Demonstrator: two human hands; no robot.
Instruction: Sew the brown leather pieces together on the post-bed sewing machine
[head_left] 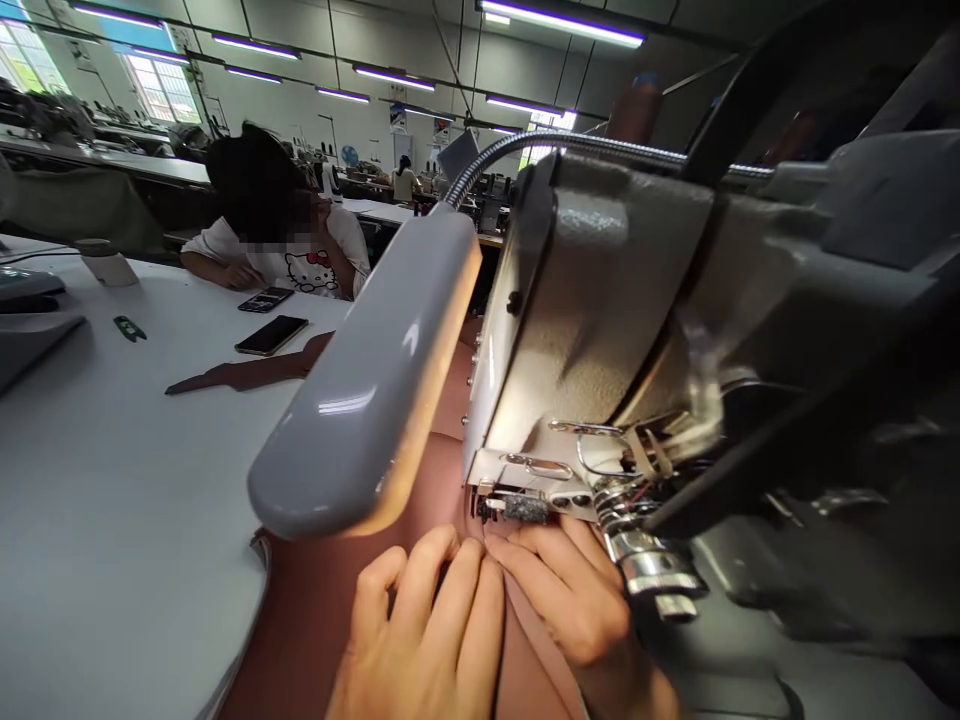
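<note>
Pinkish-brown fabric [300,610] runs under the needle area of a sewing machine [577,300]. My left hand [427,620] lies on the fabric just in front of the needle area, fingers bent and close together, their tips pressing the cloth. Beside it on the right, my right hand [570,590] pinches a folded edge of the same fabric, its fingertips nearly meeting those of my left hand. Some right fingers reach beneath the machine head and are partly hidden. A grey lamp [367,380] on a bendable metal neck lights the spot from the left.
The white table [135,480] holds a dark phone [271,335], another phone [265,299], a small green tool [130,328], a cup [107,263] and a brown fabric strip [240,374]. Across it sits a person [277,220]. Thread-tension parts [652,570] jut out near my right hand.
</note>
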